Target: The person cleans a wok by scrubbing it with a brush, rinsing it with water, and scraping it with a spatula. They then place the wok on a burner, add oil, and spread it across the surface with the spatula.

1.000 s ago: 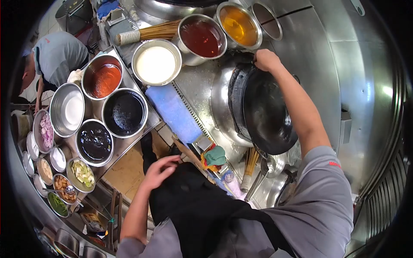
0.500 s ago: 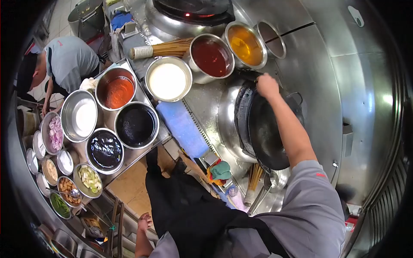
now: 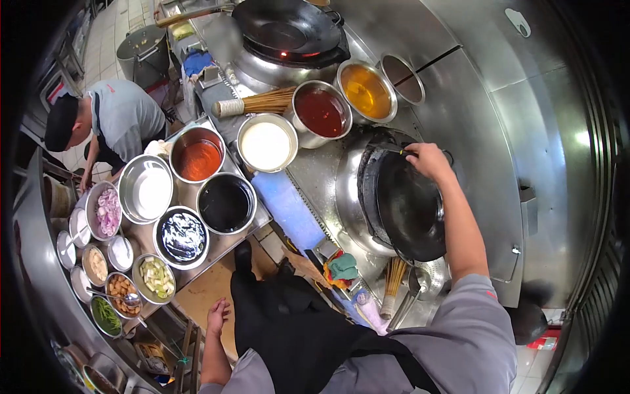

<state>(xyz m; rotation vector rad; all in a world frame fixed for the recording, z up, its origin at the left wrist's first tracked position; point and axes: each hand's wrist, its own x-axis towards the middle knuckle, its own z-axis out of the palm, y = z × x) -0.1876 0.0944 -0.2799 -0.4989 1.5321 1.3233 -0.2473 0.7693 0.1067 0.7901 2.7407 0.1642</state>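
My right hand (image 3: 430, 161) is closed at the far rim of a black wok (image 3: 413, 210), which sits tilted on a round steel burner stand (image 3: 351, 190). From its fingers a short dark, thin piece with a yellow band (image 3: 401, 152) sticks out to the left; its kind is not clear. The wok's bowl holds no visible food. Low beside my black apron, my left hand (image 3: 218, 316) hangs with fingers loosely apart and nothing in it. Nearest to that hand is the steel side table (image 3: 220, 256) with its bowls.
Pots of red sauce (image 3: 321, 113), yellow oil (image 3: 366, 92) and white liquid (image 3: 267, 143) stand behind. Dark sauces (image 3: 182, 238) and several ingredient bowls fill the left table. A bamboo brush (image 3: 394, 282) and ladle (image 3: 415, 289) lie near the wok. A co-worker (image 3: 125, 115) bends at left.
The view has shifted, showing more of the back wok. My right hand has come back slightly toward me along the wok's rim. My left hand stays low, still without anything in it.
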